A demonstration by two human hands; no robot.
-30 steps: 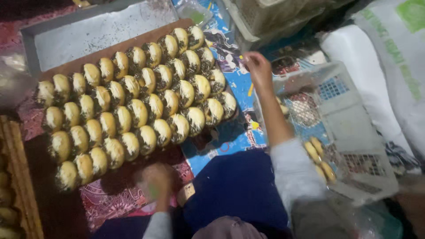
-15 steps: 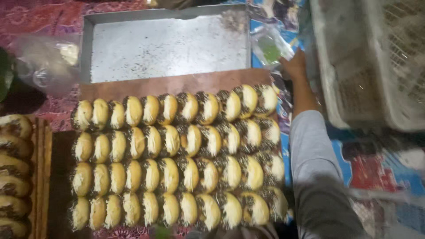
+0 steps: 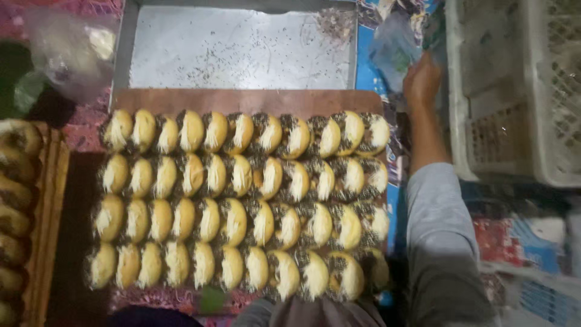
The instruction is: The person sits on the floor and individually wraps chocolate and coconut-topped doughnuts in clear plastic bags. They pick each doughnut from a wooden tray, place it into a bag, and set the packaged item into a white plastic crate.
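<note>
Several rows of small filled buns (image 3: pixel 242 206), pale with dark sprinkles and grated topping, lie packed on a brown wooden board (image 3: pixel 242 100). My right hand (image 3: pixel 422 82) reaches out past the board's far right corner, its grey sleeve along the board's right side. Its fingers touch a clear plastic bag (image 3: pixel 396 51) lying on blue printed paper; whether they grip it I cannot tell. My left hand is out of view.
An empty metal baking tray (image 3: pixel 236 48) dusted with dark crumbs lies beyond the board. White plastic crates (image 3: pixel 514 91) stand at the right. A second wooden tray of buns (image 3: pixel 18 206) is at the left edge, a clear bag (image 3: pixel 69 51) at top left.
The view has swung so the board now lies square below me. My right hand moved from the crate's edge to the plastic bag beside the metal tray. My left hand has dropped out of view.
</note>
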